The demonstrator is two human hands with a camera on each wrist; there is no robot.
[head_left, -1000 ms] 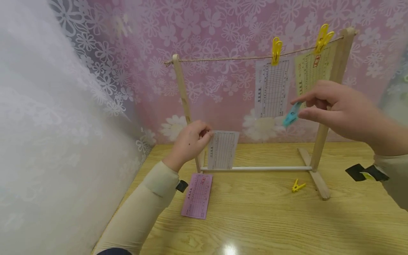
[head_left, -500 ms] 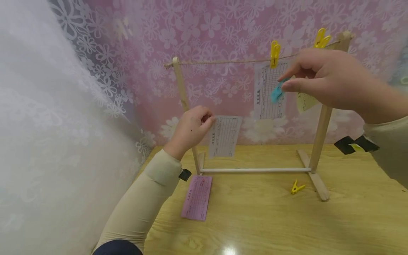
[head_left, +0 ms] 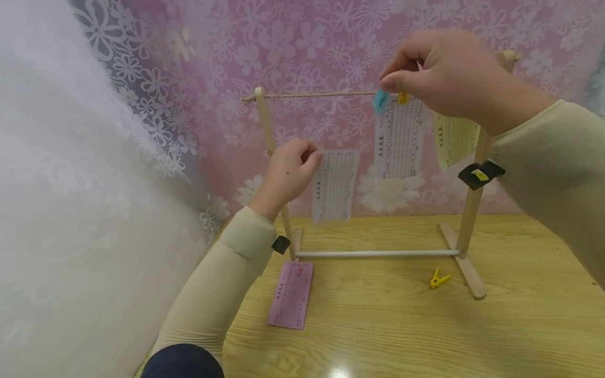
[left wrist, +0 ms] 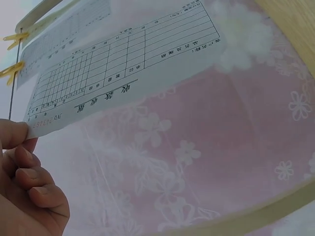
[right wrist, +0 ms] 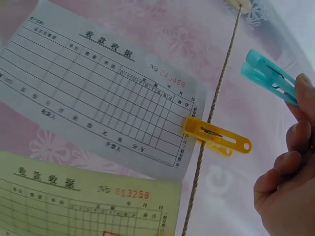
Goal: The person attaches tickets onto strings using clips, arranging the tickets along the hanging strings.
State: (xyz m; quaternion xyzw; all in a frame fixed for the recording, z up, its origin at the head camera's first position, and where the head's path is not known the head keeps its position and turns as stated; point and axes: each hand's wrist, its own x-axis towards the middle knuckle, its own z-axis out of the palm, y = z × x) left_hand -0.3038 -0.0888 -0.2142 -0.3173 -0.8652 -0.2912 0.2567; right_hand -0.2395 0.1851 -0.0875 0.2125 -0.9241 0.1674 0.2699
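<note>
My left hand (head_left: 290,170) pinches a white receipt slip (head_left: 335,184) by its top left corner and holds it up below the twine (head_left: 321,94). In the left wrist view, thumb and finger grip the corner of the printed slip (left wrist: 123,64). My right hand (head_left: 444,79) pinches a blue clothespin (head_left: 381,101) by its handles, close to the twine in the head view. In the right wrist view the clothespin (right wrist: 268,76) points towards the twine and its tips look closed together. A yellow clothespin (right wrist: 211,132) fastens another white receipt (right wrist: 103,98) to the twine.
A yellow receipt (head_left: 454,139) hangs at the right of the wooden stand (head_left: 468,220). A pink receipt (head_left: 290,296) lies on the table by the left foot. A loose yellow clothespin (head_left: 439,279) lies near the right foot. A white rod (head_left: 378,253) joins the two feet.
The left hand has lifted the white receipt off the low rod area upwards. My right hand has carried the blue clothespin up and left to the twine.
</note>
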